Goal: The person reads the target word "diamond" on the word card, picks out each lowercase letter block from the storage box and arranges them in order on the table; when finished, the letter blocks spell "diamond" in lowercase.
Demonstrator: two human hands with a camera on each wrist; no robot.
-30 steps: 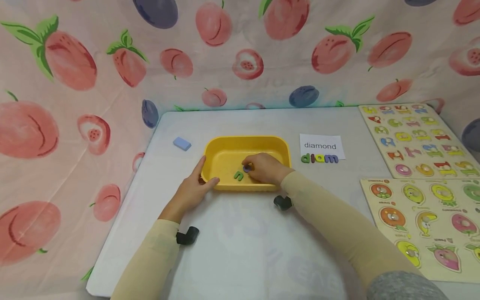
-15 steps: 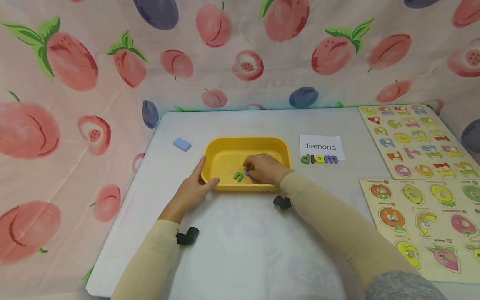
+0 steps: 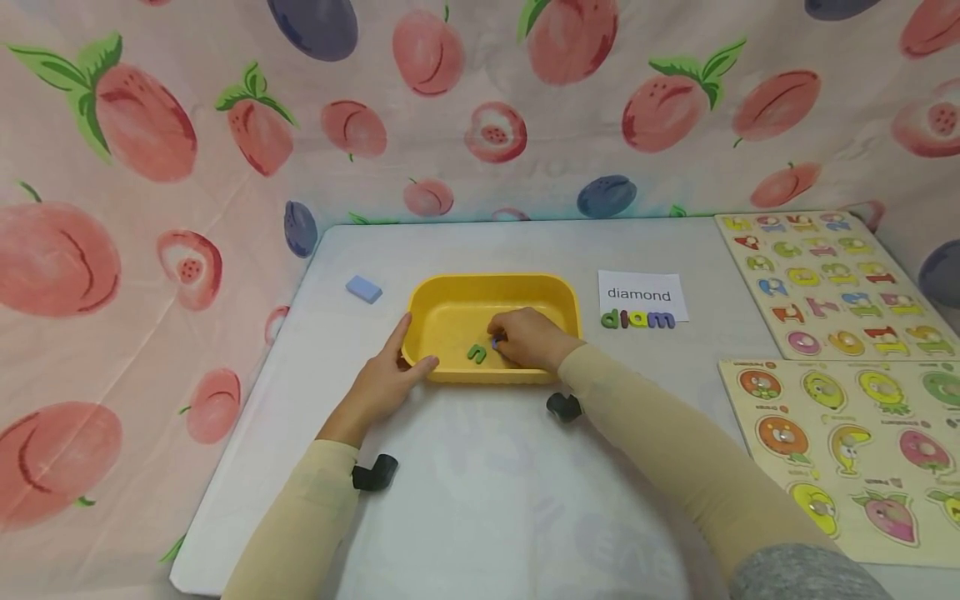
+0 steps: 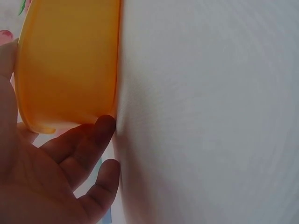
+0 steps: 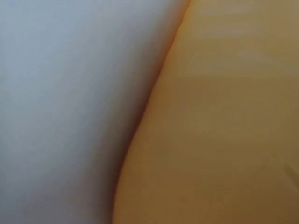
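A yellow plastic tray [image 3: 450, 287] stands near the middle of the table. My left hand [image 3: 377, 385] holds its left end, thumb over the front corner of the rim. In the left wrist view, the fingers [image 4: 105, 130] curl against the tray's end wall [image 4: 70, 65], low by the tabletop. My right hand [image 3: 528, 337] reaches inside and pinches a small purple-blue letter [image 3: 495, 342], mostly covered by the fingertips. Left of it, a green letter n [image 3: 477, 353] lies on the tray floor. Only the tray's outer wall [image 5: 224, 116] and white surface fill the right wrist view.
Right of the tray lies a card [image 3: 641, 287] reading "diamond", with letters d, i, a, m [image 3: 637, 319] lined along its lower edge. Two puzzle boards [image 3: 825, 283] lie at the far right. A blue eraser-like block [image 3: 363, 289] sits at the back left.
The right fingers have closed further over the purple-blue letter, covering more of it. The left hand and the tray stay put.
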